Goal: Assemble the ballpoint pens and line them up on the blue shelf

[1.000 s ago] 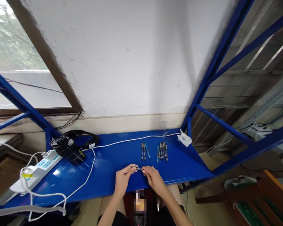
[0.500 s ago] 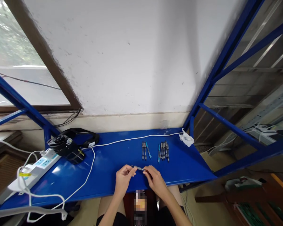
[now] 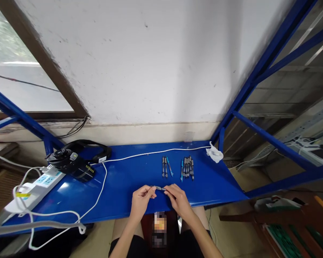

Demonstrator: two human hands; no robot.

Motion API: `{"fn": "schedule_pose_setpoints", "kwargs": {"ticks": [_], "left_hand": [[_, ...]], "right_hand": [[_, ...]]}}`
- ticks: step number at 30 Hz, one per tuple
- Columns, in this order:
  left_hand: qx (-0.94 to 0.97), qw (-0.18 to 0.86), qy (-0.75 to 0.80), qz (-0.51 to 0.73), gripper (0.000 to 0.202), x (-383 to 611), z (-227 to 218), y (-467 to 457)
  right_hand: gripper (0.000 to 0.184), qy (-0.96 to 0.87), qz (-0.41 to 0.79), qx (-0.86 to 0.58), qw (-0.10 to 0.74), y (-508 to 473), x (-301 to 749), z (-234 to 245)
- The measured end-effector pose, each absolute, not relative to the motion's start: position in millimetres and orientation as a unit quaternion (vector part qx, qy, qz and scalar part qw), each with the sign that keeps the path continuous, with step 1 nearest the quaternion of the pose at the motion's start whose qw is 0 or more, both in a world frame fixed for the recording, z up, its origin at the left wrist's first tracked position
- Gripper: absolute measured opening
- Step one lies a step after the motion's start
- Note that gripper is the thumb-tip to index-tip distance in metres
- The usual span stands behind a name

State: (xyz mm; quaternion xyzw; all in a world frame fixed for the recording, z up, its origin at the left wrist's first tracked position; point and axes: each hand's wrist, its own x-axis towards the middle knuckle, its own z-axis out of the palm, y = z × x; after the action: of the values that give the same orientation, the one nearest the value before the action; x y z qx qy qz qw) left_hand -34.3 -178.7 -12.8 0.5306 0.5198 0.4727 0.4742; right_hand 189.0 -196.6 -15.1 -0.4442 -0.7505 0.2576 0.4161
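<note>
Both hands meet over the front edge of a blue metal shelf [image 3: 118, 200]. My left hand [image 3: 142, 200] pinches one end of a thin dark pen [image 3: 159, 188], and my right hand [image 3: 179, 200] pinches the other end. The pen lies roughly level between the fingertips, just above the shelf. Farther back on the shelf lie two groups of similar pens: a small group [image 3: 166, 167] of three and a bigger bunch [image 3: 187, 168] of several, all pointing away from me.
A white cable [image 3: 150, 154] runs across the back of the shelf to a white power strip [image 3: 34, 186] at the left. Black headphones [image 3: 75, 161] sit at the back left, a crumpled white tissue [image 3: 214, 154] at the back right. Blue rack struts rise on both sides.
The camera has tilted and shifted a little, so the shelf sits slightly higher in view. Both hands stay pinched on the pen with only small finger movement.
</note>
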Motion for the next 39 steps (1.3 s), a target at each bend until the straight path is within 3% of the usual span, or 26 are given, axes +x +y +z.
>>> {"fn": "schedule_pose_setpoints", "kwargs": {"ticks": [6,10,15,18,22,25,27,39], "left_hand": [[0.506,0.485,0.467,0.538,0.038,-32,0,-178],[0.534,0.526,0.462,0.474,0.040,-35,6,-175],[0.555,0.476,0.491,0.474,0.051,-35,-2,-176],[0.574,0.485,0.472,0.460,0.035,-32,0,-179],[0.597,0.516,0.448,0.419,0.047,-32,7,-180],[0.595,0.530,0.445,0.409,0.031,-34,7,-177],[0.581,0.530,0.454,0.419,0.032,-35,6,-175],[0.560,0.521,0.479,0.431,0.035,-32,0,-174]], "right_hand": [[0.026,-0.749,0.251,-0.456,0.410,-198,189,-19],[0.028,-0.754,0.231,-0.475,0.390,-201,187,-22],[0.034,-0.767,0.195,-0.486,0.371,-204,186,-17],[0.035,-0.770,0.205,-0.481,0.366,-204,186,-13],[0.033,-0.768,0.202,-0.486,0.366,-203,186,-11],[0.035,-0.777,0.205,-0.480,0.352,-202,186,-11],[0.035,-0.781,0.209,-0.476,0.347,-202,186,-11],[0.019,-0.769,0.227,-0.483,0.352,-200,187,-23]]}}
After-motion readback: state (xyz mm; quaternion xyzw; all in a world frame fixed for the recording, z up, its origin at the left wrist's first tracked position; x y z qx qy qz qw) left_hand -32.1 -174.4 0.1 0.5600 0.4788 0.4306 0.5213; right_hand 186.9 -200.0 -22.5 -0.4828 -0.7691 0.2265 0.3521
